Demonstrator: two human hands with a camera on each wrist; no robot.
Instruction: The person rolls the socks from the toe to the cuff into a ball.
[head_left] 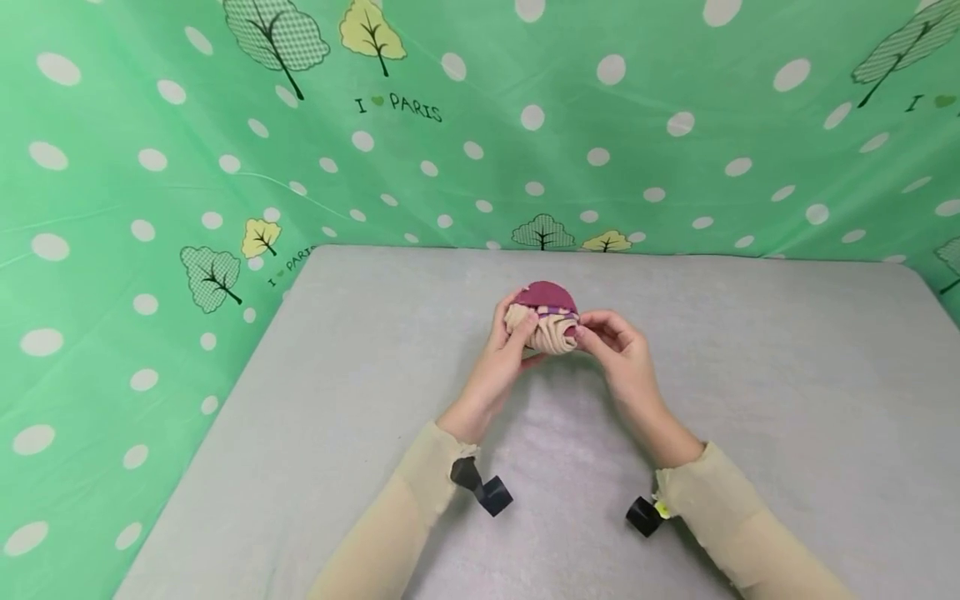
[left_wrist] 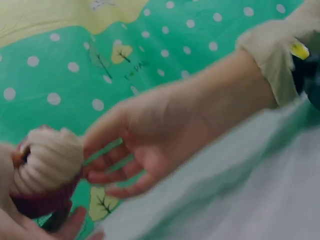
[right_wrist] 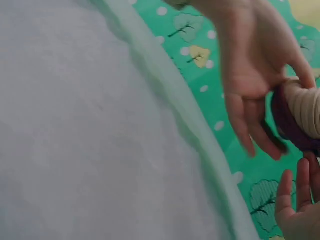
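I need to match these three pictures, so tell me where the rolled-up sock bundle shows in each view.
Head: the sock bundle sits in the middle, above the grey table, held between the left hand and right hand.
Left wrist: lower left.
Right wrist: right edge, partly cut off.
Shared landmark: the green dotted cloth with trees shows in all three.

You hold a sock ball (head_left: pixel 546 321) that is dark pink on top and cream with ridges below, with a bit of purple check. Your sleeves (head_left: pixel 420 492) are cream. The table (head_left: pixel 750 375) is grey. The cloth (head_left: pixel 150 167) behind is green with white dots and trees.
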